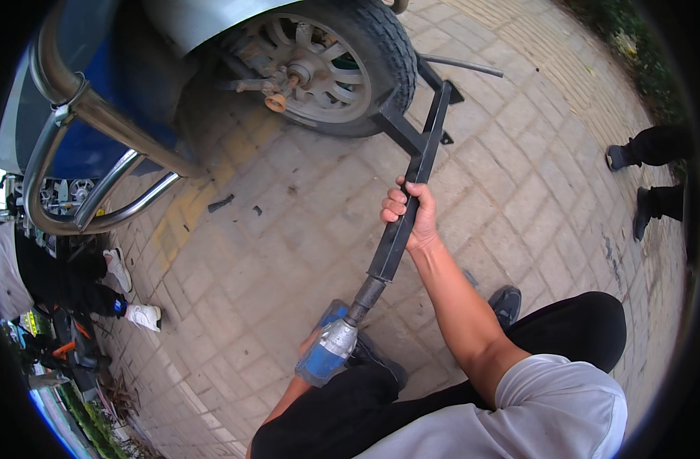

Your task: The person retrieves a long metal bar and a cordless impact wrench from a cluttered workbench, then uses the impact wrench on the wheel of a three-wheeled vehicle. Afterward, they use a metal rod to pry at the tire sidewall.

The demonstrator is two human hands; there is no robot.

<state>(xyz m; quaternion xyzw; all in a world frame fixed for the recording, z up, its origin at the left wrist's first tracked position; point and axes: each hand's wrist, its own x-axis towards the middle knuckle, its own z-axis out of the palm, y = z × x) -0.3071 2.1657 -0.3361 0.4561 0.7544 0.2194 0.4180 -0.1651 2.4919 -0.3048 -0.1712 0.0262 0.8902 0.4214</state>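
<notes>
Gripping one black square-tube frame [420, 163]: right hand [424, 218]. Grasping one blue impact wrench [331, 352], nearer and left: left hand [307, 343], partly hidden. Far: one spoked wheel [351, 77].

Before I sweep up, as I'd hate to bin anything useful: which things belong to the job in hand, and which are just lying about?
Seemingly in the job:
- power tool, in the left hand
- black frame, in the right hand
- wheel, by the frame's far end

Lying about:
- dark scraps on the paving
</notes>
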